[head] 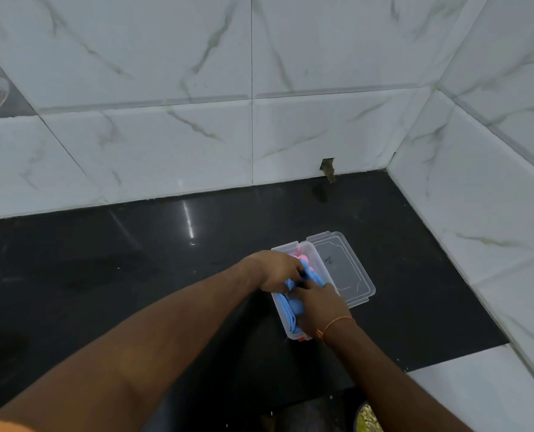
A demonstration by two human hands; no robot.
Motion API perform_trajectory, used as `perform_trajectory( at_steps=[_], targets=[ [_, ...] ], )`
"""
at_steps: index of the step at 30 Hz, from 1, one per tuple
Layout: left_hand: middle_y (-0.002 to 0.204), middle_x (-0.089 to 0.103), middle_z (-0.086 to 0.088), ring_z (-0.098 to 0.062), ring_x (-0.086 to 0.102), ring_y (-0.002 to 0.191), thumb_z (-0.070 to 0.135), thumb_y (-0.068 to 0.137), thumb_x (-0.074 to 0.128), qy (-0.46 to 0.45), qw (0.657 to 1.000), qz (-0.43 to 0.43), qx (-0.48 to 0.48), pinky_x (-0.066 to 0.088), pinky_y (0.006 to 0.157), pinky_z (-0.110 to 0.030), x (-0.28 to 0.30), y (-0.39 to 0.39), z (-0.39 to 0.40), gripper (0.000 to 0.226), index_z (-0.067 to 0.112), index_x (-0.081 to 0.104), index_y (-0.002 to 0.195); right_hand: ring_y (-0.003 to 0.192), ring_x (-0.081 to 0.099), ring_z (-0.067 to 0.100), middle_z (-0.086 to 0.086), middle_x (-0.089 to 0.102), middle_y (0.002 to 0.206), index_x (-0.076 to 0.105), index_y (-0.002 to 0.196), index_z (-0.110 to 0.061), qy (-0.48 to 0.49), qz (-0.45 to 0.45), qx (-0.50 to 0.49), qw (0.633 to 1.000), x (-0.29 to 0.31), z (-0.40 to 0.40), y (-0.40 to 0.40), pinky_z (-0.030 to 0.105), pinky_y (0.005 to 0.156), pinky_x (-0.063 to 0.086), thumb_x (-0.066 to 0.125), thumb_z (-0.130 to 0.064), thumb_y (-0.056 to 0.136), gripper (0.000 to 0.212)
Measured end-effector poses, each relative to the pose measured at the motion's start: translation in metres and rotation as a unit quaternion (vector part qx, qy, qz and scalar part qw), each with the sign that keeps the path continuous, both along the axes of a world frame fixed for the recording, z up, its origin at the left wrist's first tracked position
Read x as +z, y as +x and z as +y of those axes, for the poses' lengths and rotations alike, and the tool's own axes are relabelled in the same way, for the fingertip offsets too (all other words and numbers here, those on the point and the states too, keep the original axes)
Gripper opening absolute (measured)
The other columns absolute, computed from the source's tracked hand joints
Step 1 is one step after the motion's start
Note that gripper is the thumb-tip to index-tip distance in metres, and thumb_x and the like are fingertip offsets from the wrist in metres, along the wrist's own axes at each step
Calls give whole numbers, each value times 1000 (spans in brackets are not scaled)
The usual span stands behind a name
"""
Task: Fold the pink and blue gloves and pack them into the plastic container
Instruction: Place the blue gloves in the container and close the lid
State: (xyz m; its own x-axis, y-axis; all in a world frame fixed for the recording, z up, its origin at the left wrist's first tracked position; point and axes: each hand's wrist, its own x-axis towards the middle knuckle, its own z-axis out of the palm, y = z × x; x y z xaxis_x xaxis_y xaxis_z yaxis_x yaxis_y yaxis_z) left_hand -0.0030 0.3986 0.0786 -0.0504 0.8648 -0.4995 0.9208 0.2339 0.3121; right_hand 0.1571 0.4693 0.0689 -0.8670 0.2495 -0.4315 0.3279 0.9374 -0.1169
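Nearest to us, our two bare forearms reach forward over the black countertop [103, 275], the right one wearing a thin orange thread bracelet [334, 325] at the wrist. Our right hand [314, 305] lies over the near half of the clear plastic container [282, 322], fingers bent down onto the blue glove [286, 307] bunched inside it. Our left hand [275, 271] meets it from the left, fingers curled around the upper fold of that same blue glove, so the two hands sit close together, almost touching, both gripping the blue material within the box. Just beyond our left knuckles, a small patch of the pink glove [303, 258] shows at the far end of the container, tucked beneath or behind the blue one; we cannot tell how neatly it is folded. The container's transparent lid [343, 269] lies flat on the counter just to the right, apparently joined to the box along its long edge. Farther back, the counter meets white marble-patterned wall tiles [181, 135], with a small chipped hole [328, 168] at the base of the back wall.
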Motion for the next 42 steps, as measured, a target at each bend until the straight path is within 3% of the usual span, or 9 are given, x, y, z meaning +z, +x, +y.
perform_trajectory(
  at_steps=[9, 14, 17, 20, 24, 26, 34, 38, 42],
  targets=[
    [132, 75, -3, -24, 68, 119, 32, 104, 69, 1, 999, 10, -43, 54, 107, -41, 4, -10, 10, 36, 20, 75, 137, 126, 56, 31, 4, 57, 148, 55, 147, -28, -1, 18, -22, 1000, -8, 3, -1, 42, 108, 50, 64, -39, 101, 48],
    [117, 81, 7, -7, 66, 99, 28, 101, 73, 196, 974, -59, 91, 57, 96, -33, 6, -21, -3, 25, 23, 83, 123, 115, 58, 16, -6, 65, 131, 66, 131, -30, -11, 216, -104, 971, -7, -3, 42, 32, 97, 54, 65, -38, 100, 32],
    [137, 70, 0, -16, 61, 121, 26, 103, 70, 271, 941, -50, 198, 50, 110, -36, -5, -18, -5, 37, 21, 72, 139, 108, 57, 14, -4, 62, 119, 66, 118, -28, -12, 325, -253, 911, -14, -11, 72, 31, 92, 52, 74, -40, 94, 28],
    [161, 55, -6, -24, 53, 145, 23, 109, 60, 199, 929, -83, 301, 40, 121, -38, -21, -20, -12, 51, 19, 53, 159, 111, 57, 16, 3, 54, 130, 54, 130, -21, -128, 290, -462, 828, -25, -18, 89, 43, 99, 58, 79, -42, 91, 51],
    [120, 74, -1, -17, 69, 105, 25, 109, 53, 159, 909, -146, 357, 55, 90, -32, -38, -25, -32, 24, 23, 70, 125, 100, 67, 25, 3, 61, 117, 49, 128, -25, -393, 220, -624, 638, -18, -33, 86, 44, 66, 66, 72, -44, 98, 42],
    [105, 72, 6, -14, 69, 97, 27, 107, 56, 169, 901, -154, 369, 53, 80, -29, -41, -29, -47, 13, 30, 69, 107, 98, 71, 27, 5, 64, 113, 51, 118, -27, -437, 237, -623, 604, -17, -40, 80, 40, 62, 66, 68, -39, 102, 27],
    [94, 75, 7, -12, 69, 87, 42, 101, 69, 177, 851, -154, 470, 55, 77, -31, -45, -45, -155, 23, 20, 70, 95, 98, 76, 30, 2, 69, 121, 57, 132, -26, -481, 239, -542, 646, -23, -57, 37, 42, 64, 68, 66, -35, 104, 31],
    [73, 72, 3, -10, 67, 73, 48, 105, 63, 191, 798, -164, 548, 58, 75, -39, -52, -44, -231, 44, 15, 64, 76, 102, 78, 31, 5, 75, 121, 66, 131, -24, -513, 222, -488, 670, -27, -76, -2, 47, 68, 68, 69, -35, 102, 31],
    [81, 78, -3, -17, 76, 76, 42, 109, 58, 203, 727, -204, 624, 66, 82, -49, -58, -39, -301, 43, 15, 68, 77, 96, 80, 25, 3, 78, 115, 72, 123, -28, -529, 190, -433, 705, -27, -106, -45, 46, 67, 68, 71, -35, 101, 23]
  ],
)
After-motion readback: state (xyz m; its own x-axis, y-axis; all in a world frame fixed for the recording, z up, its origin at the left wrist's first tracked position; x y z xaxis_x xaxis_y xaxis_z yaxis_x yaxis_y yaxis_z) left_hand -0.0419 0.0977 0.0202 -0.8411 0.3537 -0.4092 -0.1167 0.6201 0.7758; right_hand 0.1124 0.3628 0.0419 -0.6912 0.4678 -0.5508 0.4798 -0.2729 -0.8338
